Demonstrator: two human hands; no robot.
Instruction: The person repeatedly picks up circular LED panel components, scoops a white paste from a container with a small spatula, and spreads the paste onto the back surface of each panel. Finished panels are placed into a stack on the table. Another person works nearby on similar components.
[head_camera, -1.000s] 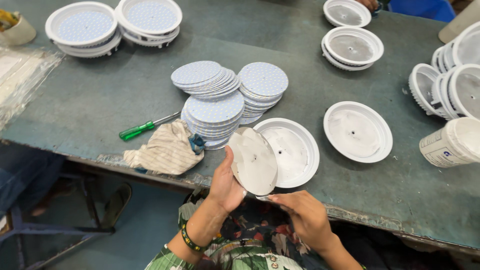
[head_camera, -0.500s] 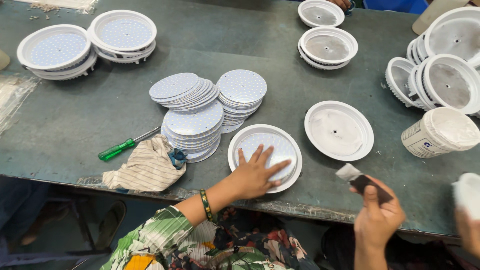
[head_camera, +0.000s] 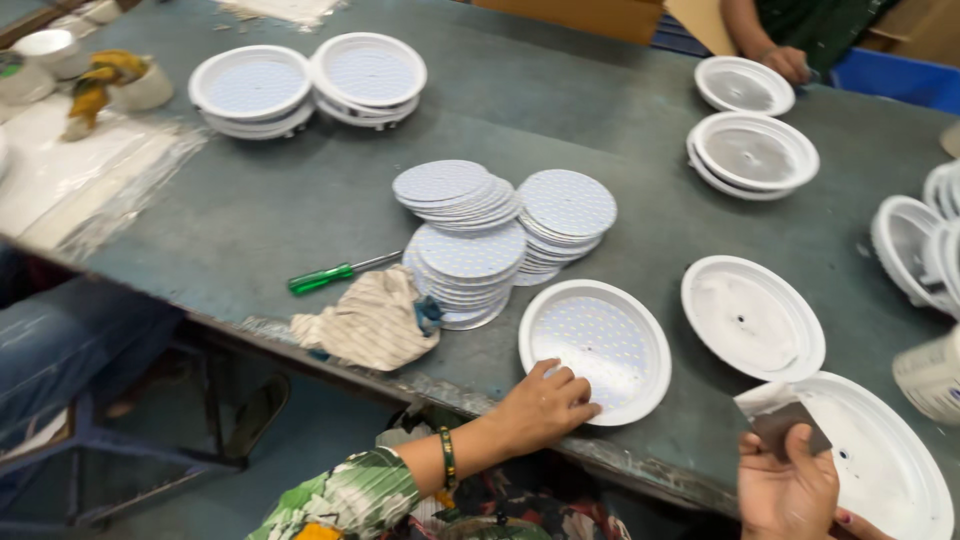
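Note:
My left hand rests with curled fingers on the near rim of a white round housing that has a dotted white disc seated inside it. My right hand is at the bottom right and grips a small grey spatula-like tool. Just to the right of that tool lies another white housing, partly under my right hand. An empty white housing lies flat between them, further back.
Three stacks of dotted discs stand behind the left hand. A green screwdriver and a crumpled cloth lie left of them. More white housings sit far left and right. Another person's hand is at the far edge.
My left hand pulled back from the disc's middle to the housing's near rim. My right hand brought the grey tool over a white housing now at the bottom right.

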